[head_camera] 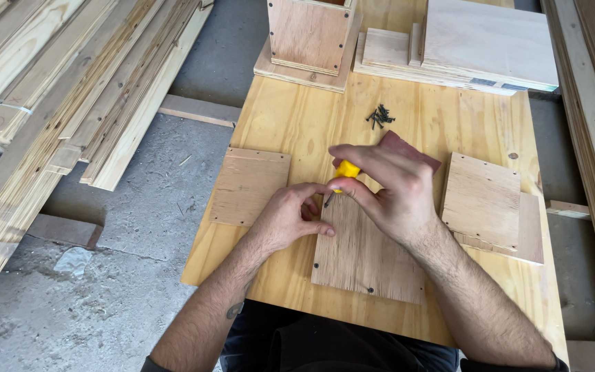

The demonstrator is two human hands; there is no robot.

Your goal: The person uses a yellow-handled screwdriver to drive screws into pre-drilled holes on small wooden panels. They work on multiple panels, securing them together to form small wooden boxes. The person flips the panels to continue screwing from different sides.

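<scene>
2 hands meet over plywood panel (pixel 366 251) near table (pixel 290 117) front edge: right hand (pixel 394 196) grasps yellow screwdriver (pixel 346 169), tip angled down-left; left hand (pixel 290 217) pinches screw (pixel 327 200) under tip.

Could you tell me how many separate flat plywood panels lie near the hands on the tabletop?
3: one panel left of the hands, one under them, one right, resting on another piece. More boards sit farther back.

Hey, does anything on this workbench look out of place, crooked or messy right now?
Mostly tidy. The black screws lie in a loose heap on the bare table, not in a container. The plywood panel under both hands sits slightly askew to the table edge.
</scene>
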